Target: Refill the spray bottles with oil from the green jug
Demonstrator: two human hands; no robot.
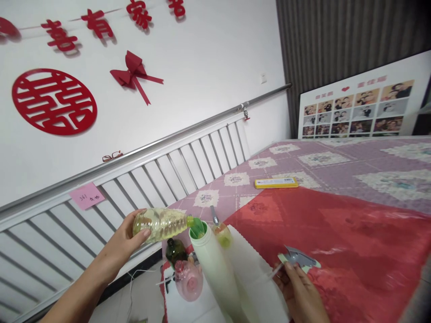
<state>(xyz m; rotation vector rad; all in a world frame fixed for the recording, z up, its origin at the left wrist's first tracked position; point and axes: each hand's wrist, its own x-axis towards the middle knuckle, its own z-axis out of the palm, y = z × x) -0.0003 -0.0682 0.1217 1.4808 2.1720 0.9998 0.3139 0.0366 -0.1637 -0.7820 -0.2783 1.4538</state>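
Note:
My left hand (129, 235) is closed round a clear ribbed plastic bottle (158, 224) with yellowish contents. The bottle lies nearly level, its neck at the mouth of a tall pale green container (215, 269). Something green (198, 228) shows inside that mouth. A grey spray trigger head (299, 259) with a thin pale tube is pinched in my right hand (299, 287), above the red sheet. Left of the container are a round pink bottle (189, 280) and a dark green bottle (175, 252). Behind it sits a small yellowish bottle (222, 234), partly hidden.
A yellow-edged flat box (276, 182) lies on the patterned tablecloth (323, 159), beside the red sheet (353, 242). A white radiator (161, 179) runs along the wall at left, bearing a pink note (86, 196). Glasses (112, 155) rest above it.

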